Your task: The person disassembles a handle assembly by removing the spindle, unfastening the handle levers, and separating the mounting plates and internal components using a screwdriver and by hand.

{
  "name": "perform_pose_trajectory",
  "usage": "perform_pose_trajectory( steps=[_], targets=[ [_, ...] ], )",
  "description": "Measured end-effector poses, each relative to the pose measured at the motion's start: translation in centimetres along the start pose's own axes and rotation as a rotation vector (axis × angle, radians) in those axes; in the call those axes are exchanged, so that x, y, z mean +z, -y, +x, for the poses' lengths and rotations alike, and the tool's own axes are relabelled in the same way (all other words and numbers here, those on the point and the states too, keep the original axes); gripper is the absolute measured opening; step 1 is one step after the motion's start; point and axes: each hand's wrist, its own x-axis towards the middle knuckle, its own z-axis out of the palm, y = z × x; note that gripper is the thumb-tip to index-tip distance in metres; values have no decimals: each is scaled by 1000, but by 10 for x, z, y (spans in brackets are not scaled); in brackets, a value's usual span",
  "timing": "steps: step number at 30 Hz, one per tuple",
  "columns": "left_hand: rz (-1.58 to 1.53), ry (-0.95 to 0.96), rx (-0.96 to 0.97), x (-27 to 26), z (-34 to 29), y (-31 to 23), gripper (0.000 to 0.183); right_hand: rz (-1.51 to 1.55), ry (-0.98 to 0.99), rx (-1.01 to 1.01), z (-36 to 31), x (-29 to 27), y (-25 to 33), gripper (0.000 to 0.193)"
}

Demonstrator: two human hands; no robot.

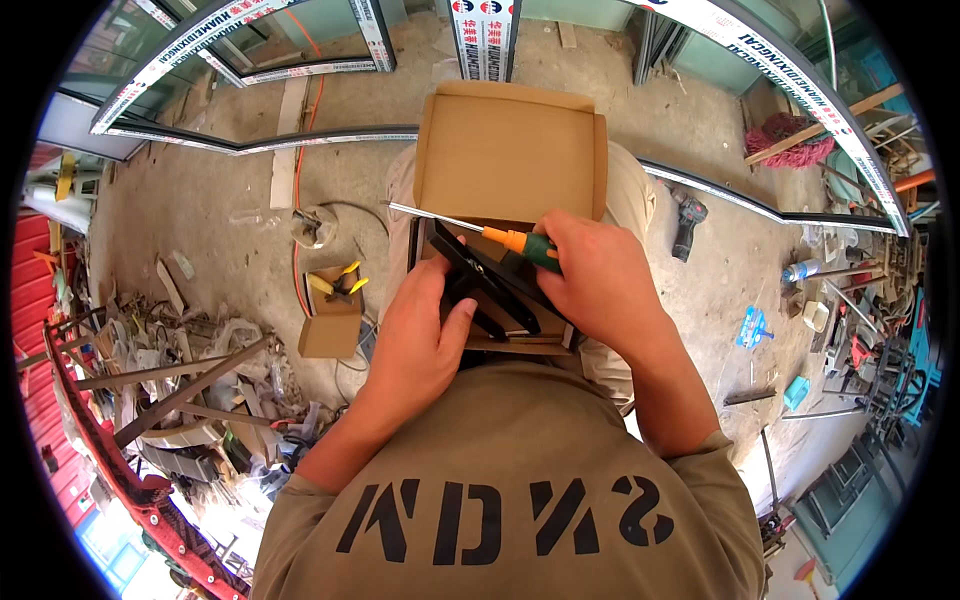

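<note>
My right hand (605, 275) is closed round the green and orange handle of a screwdriver (515, 241), whose long shaft points left. Just below the shaft, a long black bar-shaped hardware part (485, 278) slants across an open cardboard box (512, 150) on my lap. My left hand (422, 325) grips the black part from its left side, thumb on the near side and some fingers hidden behind it. The shaft passes over the part's far end; whether they touch I cannot tell. Further black pieces lie under it in the box, partly covered by my hands.
On the floor to the left sits a small carton (330, 335) with yellow-handled pliers (345, 278). A cordless drill (687, 222) lies to the right. Large window frames (270, 143) stretch across the far side. Scrap and bars (185, 400) pile up at left; pink rope (785, 140) lies far right.
</note>
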Motion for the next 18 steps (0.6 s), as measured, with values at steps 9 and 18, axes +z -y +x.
perform_pose_trajectory(
  steps=[9,18],
  targets=[
    [-201,-192,-37,0,4,7,41,162,-28,108,0,-5,9,21],
    [-1266,-27,-212,-35,14,38,45,201,-233,-42,-22,-25,6,36]
  ],
)
